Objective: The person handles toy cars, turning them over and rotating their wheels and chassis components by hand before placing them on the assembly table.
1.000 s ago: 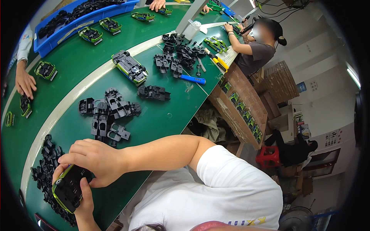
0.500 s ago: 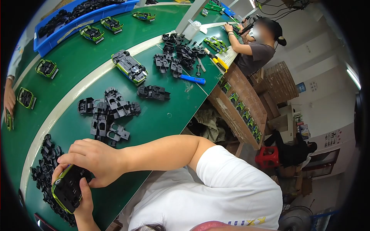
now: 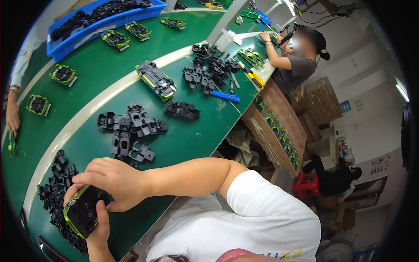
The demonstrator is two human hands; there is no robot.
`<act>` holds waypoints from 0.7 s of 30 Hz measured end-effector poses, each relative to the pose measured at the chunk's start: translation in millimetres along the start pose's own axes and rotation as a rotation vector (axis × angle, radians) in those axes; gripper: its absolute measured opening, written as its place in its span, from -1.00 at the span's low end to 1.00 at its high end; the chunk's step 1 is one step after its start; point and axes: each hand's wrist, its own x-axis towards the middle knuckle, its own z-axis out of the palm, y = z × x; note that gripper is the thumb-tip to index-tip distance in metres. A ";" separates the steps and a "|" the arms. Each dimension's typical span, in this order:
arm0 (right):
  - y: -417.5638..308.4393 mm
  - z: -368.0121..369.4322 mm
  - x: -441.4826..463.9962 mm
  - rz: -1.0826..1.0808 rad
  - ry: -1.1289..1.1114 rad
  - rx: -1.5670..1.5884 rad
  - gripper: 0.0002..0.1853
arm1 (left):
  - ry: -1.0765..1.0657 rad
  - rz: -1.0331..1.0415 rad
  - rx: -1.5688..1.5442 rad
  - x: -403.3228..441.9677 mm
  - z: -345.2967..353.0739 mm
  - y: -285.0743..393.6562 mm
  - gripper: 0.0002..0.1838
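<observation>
A green toy car (image 3: 80, 214) with a black underside is held between my two hands at the lower left. My right hand (image 3: 111, 181) is closed over its upper end, fingers curled around the green edge. My left hand (image 3: 101, 225) grips the lower end, its thumb pressed on the black underside; its other fingers are mostly hidden. Beside and partly under the car lies a heap of small black plastic parts (image 3: 56, 183). Farther up the table sits a loose pile of black interior parts (image 3: 131, 131). Another toy car (image 3: 156, 81) lies with its underside up.
A blue bin (image 3: 104, 26) of black parts stands at the top left. Several green car bodies (image 3: 63, 75) are spread along the green table. A blue-handled tool (image 3: 225, 96) lies near more parts. Another person's hand (image 3: 13, 118) touches a car body; a co-worker (image 3: 294, 61) sits farther along.
The whole view has shifted slightly, with the table's contents now farther right in the picture. Both hands still grip the toy car. The co-worker's hand at the left edge stays by a car body.
</observation>
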 end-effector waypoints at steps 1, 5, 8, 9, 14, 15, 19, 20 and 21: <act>-0.6 -0.8 0.5 0.006 -0.004 0.007 -0.14 | 0.004 0.009 -0.003 -0.1 0.8 -1.2 -0.48; -2.2 -2.6 2.0 0.026 -0.024 0.014 -0.15 | -0.001 0.009 -0.039 2.3 1.5 3.7 -0.47; -3.4 -3.0 3.0 0.019 -0.025 0.013 -0.15 | 0.039 0.000 -0.033 2.0 1.6 2.0 -0.42; -2.8 -2.7 2.9 0.012 -0.023 0.007 -0.14 | 0.041 0.016 -0.019 2.1 1.0 0.8 -0.43; -2.4 -3.3 2.8 0.011 -0.041 -0.011 -0.10 | 0.053 0.036 -0.036 6.4 2.6 3.2 -0.43; -2.8 -3.8 3.2 0.011 -0.041 -0.019 -0.10 | 0.062 0.034 -0.040 6.9 3.5 4.8 -0.43; -2.7 -2.3 3.6 0.006 -0.030 -0.031 -0.12 | 0.068 0.036 -0.048 7.5 3.1 6.0 -0.44; -2.3 -2.1 3.8 0.005 -0.027 -0.028 -0.13 | 0.072 0.048 -0.036 8.9 3.1 7.2 -0.46; -2.5 -2.2 4.1 0.000 -0.030 -0.020 -0.14 | 0.084 0.057 -0.041 9.0 3.3 4.7 -0.47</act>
